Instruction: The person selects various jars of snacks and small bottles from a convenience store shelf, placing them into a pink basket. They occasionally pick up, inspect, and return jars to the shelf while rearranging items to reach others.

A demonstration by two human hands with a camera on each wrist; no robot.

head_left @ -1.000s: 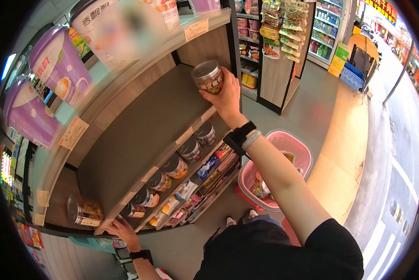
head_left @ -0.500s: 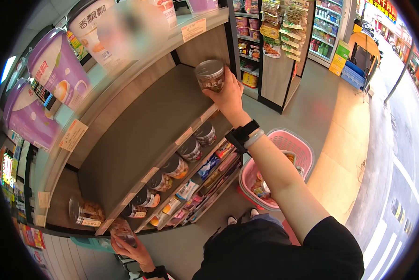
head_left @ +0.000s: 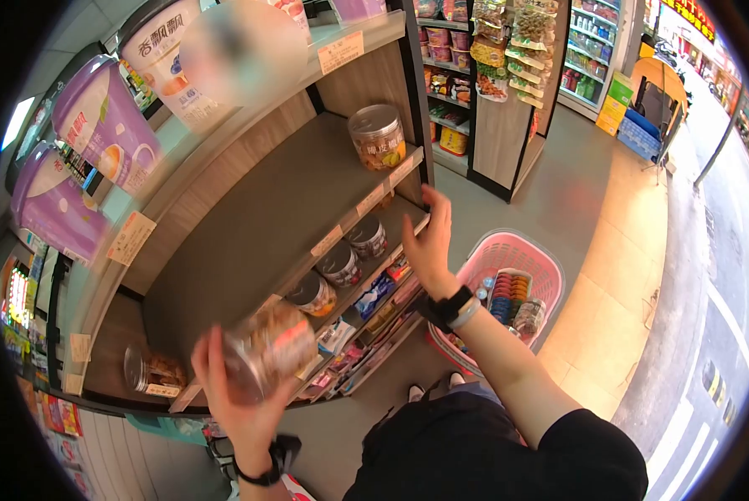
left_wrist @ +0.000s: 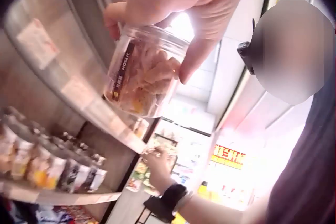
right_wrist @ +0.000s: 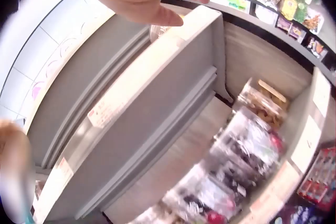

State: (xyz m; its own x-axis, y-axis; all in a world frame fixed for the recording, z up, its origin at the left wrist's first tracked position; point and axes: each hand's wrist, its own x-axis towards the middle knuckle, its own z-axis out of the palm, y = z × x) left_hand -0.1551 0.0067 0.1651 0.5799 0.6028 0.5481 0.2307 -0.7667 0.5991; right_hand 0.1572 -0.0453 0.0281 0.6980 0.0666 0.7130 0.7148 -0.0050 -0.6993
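My left hand (head_left: 245,417) grips a clear plastic snack jar (head_left: 278,346), blurred by motion, in front of the curved shelf. In the left wrist view, the fingers and thumb clasp this jar (left_wrist: 142,79) near its top, with pale brown pieces showing inside. My right hand (head_left: 431,244) holds nothing; its fingers are loosely spread just off the shelf's front edge. Above it, a silver-lidded jar (head_left: 377,138) stands at the right end of the upper shelf. Another snack jar (head_left: 151,371) sits at that shelf's left end.
On the shelf below stand several snack jars (head_left: 339,265), with packaged goods (head_left: 333,338) lower down. Large purple cups (head_left: 107,117) line the top shelf. A pink basket (head_left: 546,259) with goods inside is on the floor at the right.
My right hand has let go of the silver-lidded jar on the upper shelf and drawn down and back. My left hand has lifted its jar up and to the right from the lower left.
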